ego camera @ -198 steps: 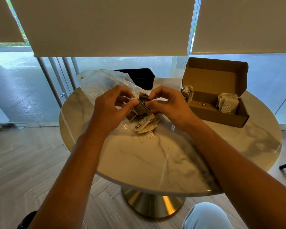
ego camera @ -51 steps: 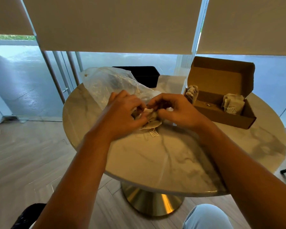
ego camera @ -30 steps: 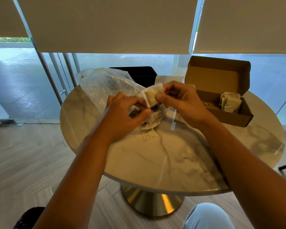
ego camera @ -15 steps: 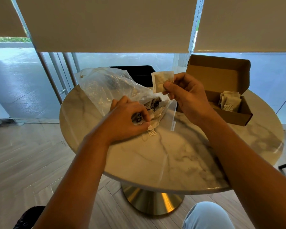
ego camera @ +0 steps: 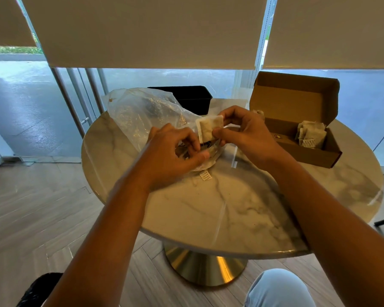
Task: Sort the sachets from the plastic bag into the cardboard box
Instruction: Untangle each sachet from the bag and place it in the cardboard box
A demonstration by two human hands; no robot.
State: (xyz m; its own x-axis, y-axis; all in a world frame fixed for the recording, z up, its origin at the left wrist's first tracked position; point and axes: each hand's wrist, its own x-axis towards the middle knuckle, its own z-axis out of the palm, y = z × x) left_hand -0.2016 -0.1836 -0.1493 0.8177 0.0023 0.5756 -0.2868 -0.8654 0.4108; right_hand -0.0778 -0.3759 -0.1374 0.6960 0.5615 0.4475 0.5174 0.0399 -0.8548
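A clear plastic bag (ego camera: 140, 114) lies on the round marble table (ego camera: 242, 209), its mouth towards me with several sachets (ego camera: 210, 155) spilling out. My right hand (ego camera: 246, 131) pinches one pale square sachet (ego camera: 208, 127) just above the bag's mouth. My left hand (ego camera: 173, 156) is curled over the bag's opening, fingers pinching sachets there. The open cardboard box (ego camera: 308, 151) stands at the right, with several sachets (ego camera: 310, 135) in its right end and some (ego camera: 258, 113) at its left end.
A small white tag (ego camera: 205, 175) lies on the marble in front of the bag. A black bin (ego camera: 186, 96) stands behind the table by the glass wall. The table's near half is bare marble. My knee (ego camera: 277, 289) shows below the table edge.
My right hand, which had lifted the pale sachet high towards the box, has brought it back down and left, close to my left hand at the bag's mouth.
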